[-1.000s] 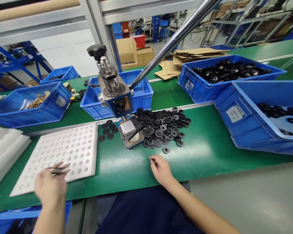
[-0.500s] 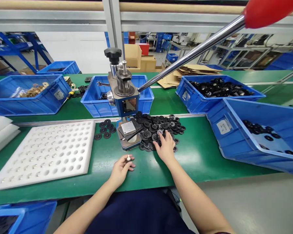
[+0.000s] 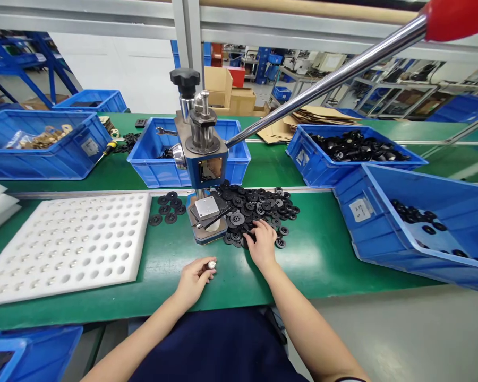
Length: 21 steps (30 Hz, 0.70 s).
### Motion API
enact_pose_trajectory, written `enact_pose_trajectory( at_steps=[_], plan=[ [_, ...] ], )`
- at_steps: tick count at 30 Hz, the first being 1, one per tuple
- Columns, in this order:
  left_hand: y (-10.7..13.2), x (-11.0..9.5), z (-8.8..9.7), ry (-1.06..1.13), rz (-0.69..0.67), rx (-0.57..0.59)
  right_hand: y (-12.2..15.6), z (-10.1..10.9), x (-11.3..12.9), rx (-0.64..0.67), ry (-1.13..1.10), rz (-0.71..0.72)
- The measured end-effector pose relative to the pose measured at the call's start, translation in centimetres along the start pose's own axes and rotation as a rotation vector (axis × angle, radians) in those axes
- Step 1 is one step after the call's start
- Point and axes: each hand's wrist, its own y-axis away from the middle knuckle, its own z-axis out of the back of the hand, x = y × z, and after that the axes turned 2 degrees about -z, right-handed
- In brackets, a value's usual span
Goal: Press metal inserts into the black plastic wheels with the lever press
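While silver piece [image 3: 211,265] in left hand's [image 3: 193,280] pinch, discs [image 3: 237,218] by right hand [image 3: 262,246], grip unclear.

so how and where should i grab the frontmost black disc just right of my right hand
Probably by the rim, coming from above and front right: the black disc looks thin and round, apparently lying flat, with green tabletop on that side and the rest of the pile behind and left. Your right hand is close beside it.
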Motion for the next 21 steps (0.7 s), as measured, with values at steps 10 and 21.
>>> enact_pose_trajectory(
  at_steps=[10,21],
  plan=[
    [-0.1,-0.4,0.5,-0.207,-0.146,0.02,6.3,0.6,7.5,0.225,-0.295,0.171],
    [0.1,-1.4,0.8,-0.301,-0.226,0.087,7.0,1.2,8.9,0.176,-0.319,0.351]
  ],
)
